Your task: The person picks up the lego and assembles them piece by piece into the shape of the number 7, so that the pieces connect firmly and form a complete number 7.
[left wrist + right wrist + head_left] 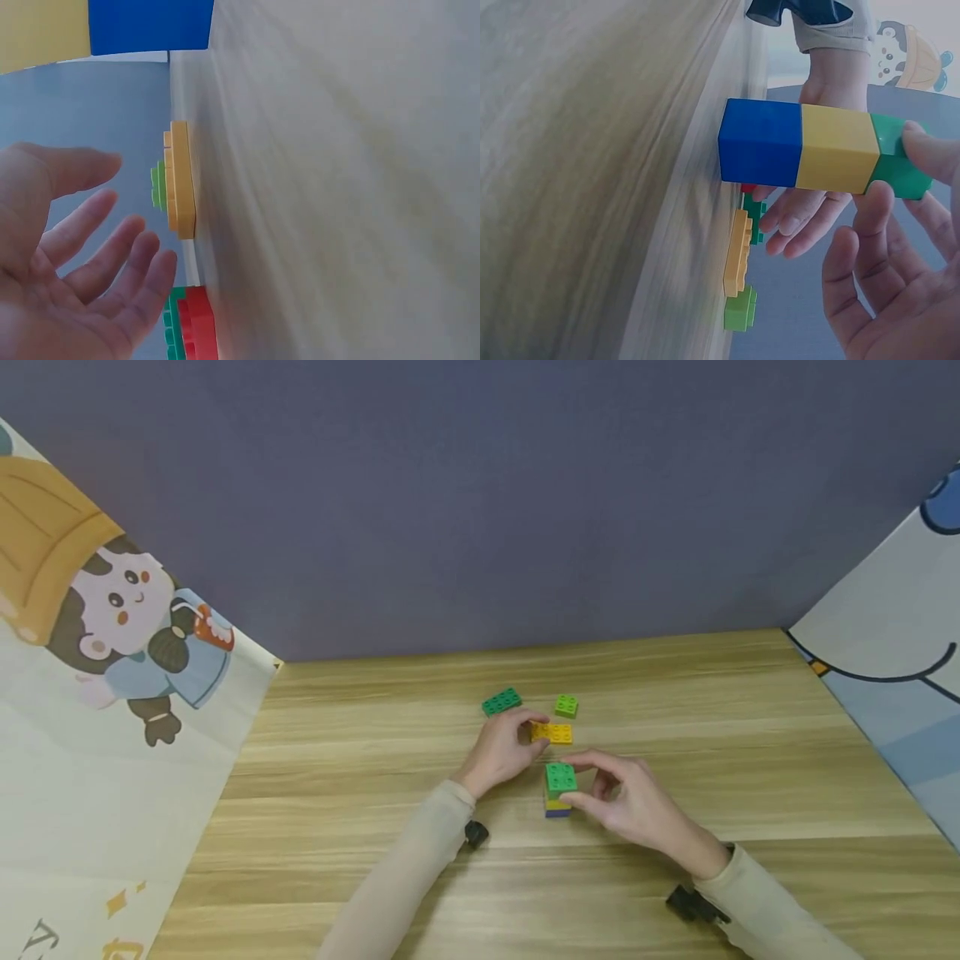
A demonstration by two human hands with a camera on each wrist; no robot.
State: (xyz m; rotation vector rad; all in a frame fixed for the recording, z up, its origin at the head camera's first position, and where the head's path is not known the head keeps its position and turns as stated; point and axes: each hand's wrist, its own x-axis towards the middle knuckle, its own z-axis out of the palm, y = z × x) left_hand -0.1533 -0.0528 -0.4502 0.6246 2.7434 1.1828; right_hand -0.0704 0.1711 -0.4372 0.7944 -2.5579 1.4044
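A stack of blue, yellow and green toy building blocks (pixel 761 142) stands upright on the table, blue at the bottom. My right hand (pixel 633 797) pinches the green block (pixel 561 779) at its top between thumb and fingers. To the left, my left hand (pixel 504 747) hovers with spread, loosely bent fingers beside a flat yellow block (pixel 558 734). The left wrist view shows a gap between those fingers and the yellow block (pixel 180 180). A red block (pixel 199 322) lies near the left fingertips there; in the head view the left hand hides it.
Behind the left hand lies a dark green block (pixel 501 702). A small light green block (pixel 567 706) sits just beyond the yellow one. The wooden table (pixel 712 710) meets a dark blue-grey panel (pixel 480 510) at the back, with printed cartoon panels at both sides.
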